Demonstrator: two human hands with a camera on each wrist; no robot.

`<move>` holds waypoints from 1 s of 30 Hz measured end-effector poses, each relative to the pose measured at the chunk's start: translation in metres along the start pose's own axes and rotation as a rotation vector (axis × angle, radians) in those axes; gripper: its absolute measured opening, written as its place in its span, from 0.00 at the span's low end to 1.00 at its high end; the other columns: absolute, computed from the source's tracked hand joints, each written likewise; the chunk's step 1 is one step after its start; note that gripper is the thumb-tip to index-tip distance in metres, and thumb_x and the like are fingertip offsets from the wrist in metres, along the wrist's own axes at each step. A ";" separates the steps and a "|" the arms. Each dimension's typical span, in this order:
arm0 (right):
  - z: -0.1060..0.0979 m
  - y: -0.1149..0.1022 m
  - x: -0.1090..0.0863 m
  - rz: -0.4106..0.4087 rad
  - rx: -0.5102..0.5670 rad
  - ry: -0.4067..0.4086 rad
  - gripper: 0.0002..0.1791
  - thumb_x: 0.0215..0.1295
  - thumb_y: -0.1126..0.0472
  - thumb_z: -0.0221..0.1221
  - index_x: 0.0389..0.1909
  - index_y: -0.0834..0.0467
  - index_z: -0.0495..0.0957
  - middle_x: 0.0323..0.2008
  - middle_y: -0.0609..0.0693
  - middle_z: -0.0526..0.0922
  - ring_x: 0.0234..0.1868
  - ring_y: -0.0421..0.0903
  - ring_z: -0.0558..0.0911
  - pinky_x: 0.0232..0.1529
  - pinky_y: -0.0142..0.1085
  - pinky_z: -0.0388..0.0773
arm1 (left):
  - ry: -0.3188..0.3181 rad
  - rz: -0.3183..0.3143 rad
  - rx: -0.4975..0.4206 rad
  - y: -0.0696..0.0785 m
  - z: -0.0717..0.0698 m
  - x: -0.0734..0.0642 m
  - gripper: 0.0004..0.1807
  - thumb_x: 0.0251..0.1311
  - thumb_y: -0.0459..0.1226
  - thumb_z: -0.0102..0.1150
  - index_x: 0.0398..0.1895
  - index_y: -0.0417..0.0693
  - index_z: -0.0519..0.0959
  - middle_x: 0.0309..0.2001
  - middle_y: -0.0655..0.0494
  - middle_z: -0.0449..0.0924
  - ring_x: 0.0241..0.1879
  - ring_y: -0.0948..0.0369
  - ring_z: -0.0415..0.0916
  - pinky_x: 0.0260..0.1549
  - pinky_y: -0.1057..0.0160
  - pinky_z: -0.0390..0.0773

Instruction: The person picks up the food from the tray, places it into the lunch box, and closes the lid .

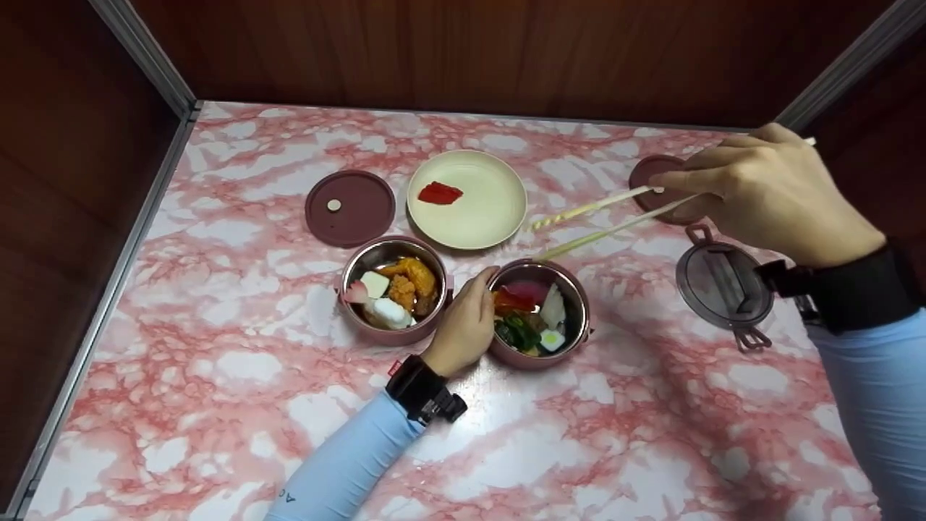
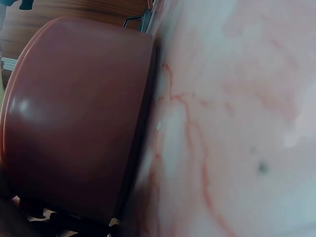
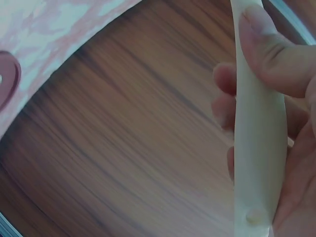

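While chopsticks [image 1: 595,207] slant between the hands [image 1: 767,199], the left [image 1: 461,322] touches a pot [image 1: 532,359].

In the head view, right fingers [image 1: 687,181] partly hide a dark-red lid [image 1: 649,168].

Round mauve pot [image 1: 530,360] w/ shiny metal lining: upright, open-topped, part-filled, L hand [image 1: 463,325] against its side. Long cream 2-armed utensil [image 3: 259,138]: in R hand [image 1: 774,194], arms apart, tips nr pot's far rim.
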State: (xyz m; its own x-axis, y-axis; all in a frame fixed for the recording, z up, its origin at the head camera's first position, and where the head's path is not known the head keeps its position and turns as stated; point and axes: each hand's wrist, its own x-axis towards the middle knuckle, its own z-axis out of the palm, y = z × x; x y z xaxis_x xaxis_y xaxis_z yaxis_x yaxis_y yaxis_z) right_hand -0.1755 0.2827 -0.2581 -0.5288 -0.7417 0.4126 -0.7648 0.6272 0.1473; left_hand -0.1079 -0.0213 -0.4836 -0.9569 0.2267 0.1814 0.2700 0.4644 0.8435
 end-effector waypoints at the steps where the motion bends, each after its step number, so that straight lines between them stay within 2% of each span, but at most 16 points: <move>1: 0.002 0.001 -0.001 0.023 -0.005 0.004 0.23 0.44 0.57 0.73 0.46 0.50 0.88 0.36 0.53 0.88 0.38 0.55 0.84 0.36 0.52 0.74 | 0.001 0.002 0.002 0.000 0.000 0.000 0.24 0.76 0.33 0.36 0.73 0.37 0.61 0.68 0.40 0.67 0.67 0.49 0.65 0.67 0.55 0.64; 4: 0.010 0.004 -0.002 0.102 -0.018 0.023 0.26 0.44 0.59 0.75 0.49 0.48 0.87 0.35 0.53 0.87 0.34 0.57 0.84 0.26 0.53 0.74 | 0.003 0.006 0.002 -0.001 0.000 0.000 0.24 0.76 0.33 0.36 0.72 0.36 0.61 0.68 0.40 0.67 0.68 0.49 0.64 0.68 0.56 0.62; 6: 0.017 0.005 -0.003 0.155 -0.033 0.019 0.26 0.47 0.58 0.74 0.52 0.47 0.86 0.37 0.53 0.87 0.31 0.58 0.83 0.19 0.54 0.71 | 0.003 0.006 -0.001 -0.001 0.000 0.000 0.24 0.76 0.33 0.36 0.72 0.36 0.61 0.69 0.40 0.66 0.68 0.49 0.63 0.68 0.56 0.61; 9: 0.031 0.004 -0.001 0.238 -0.037 0.013 0.24 0.51 0.56 0.72 0.53 0.46 0.85 0.38 0.53 0.88 0.28 0.60 0.83 0.14 0.56 0.67 | 0.002 0.003 -0.003 -0.001 0.001 0.000 0.24 0.76 0.33 0.36 0.73 0.35 0.60 0.69 0.40 0.65 0.69 0.49 0.63 0.69 0.56 0.60; 15: 0.067 -0.002 0.011 0.391 0.025 0.030 0.17 0.57 0.54 0.71 0.49 0.46 0.87 0.39 0.51 0.88 0.28 0.60 0.84 0.15 0.55 0.65 | 0.004 0.000 -0.005 -0.001 0.001 0.000 0.25 0.76 0.34 0.36 0.73 0.36 0.60 0.69 0.40 0.65 0.68 0.49 0.63 0.69 0.57 0.60; 18: 0.088 -0.005 0.018 0.456 0.070 0.024 0.18 0.57 0.53 0.72 0.49 0.46 0.87 0.38 0.53 0.88 0.29 0.60 0.84 0.16 0.56 0.67 | 0.012 0.011 -0.010 -0.001 0.001 0.001 0.24 0.76 0.33 0.37 0.72 0.36 0.61 0.69 0.41 0.66 0.69 0.50 0.63 0.69 0.58 0.60; 20: 0.101 -0.007 0.023 0.493 0.091 0.000 0.18 0.57 0.51 0.72 0.50 0.46 0.87 0.35 0.55 0.88 0.28 0.60 0.83 0.18 0.58 0.69 | 0.015 0.017 -0.015 -0.002 0.002 0.001 0.24 0.76 0.32 0.37 0.72 0.35 0.61 0.69 0.40 0.66 0.69 0.50 0.63 0.69 0.58 0.60; 24: 0.125 -0.012 0.036 0.560 0.139 -0.085 0.19 0.59 0.49 0.70 0.52 0.44 0.86 0.36 0.56 0.88 0.31 0.62 0.83 0.22 0.59 0.71 | 0.013 0.019 -0.017 -0.003 0.002 0.001 0.24 0.76 0.32 0.37 0.73 0.36 0.60 0.69 0.39 0.66 0.68 0.50 0.64 0.69 0.57 0.61; 30: 0.156 -0.018 0.057 0.593 0.190 -0.152 0.19 0.60 0.49 0.68 0.53 0.45 0.86 0.37 0.52 0.88 0.34 0.60 0.83 0.25 0.58 0.72 | -0.004 -0.008 -0.010 -0.001 0.001 0.001 0.24 0.76 0.33 0.35 0.73 0.39 0.60 0.69 0.41 0.67 0.67 0.51 0.65 0.68 0.57 0.63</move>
State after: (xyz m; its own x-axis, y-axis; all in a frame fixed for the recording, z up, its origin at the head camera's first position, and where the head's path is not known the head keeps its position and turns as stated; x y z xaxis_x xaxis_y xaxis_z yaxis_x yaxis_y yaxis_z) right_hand -0.2496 0.1922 -0.3771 -0.9176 -0.3162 0.2407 -0.3711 0.8986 -0.2341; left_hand -0.1091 -0.0209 -0.4848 -0.9586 0.2262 0.1729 0.2612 0.4572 0.8502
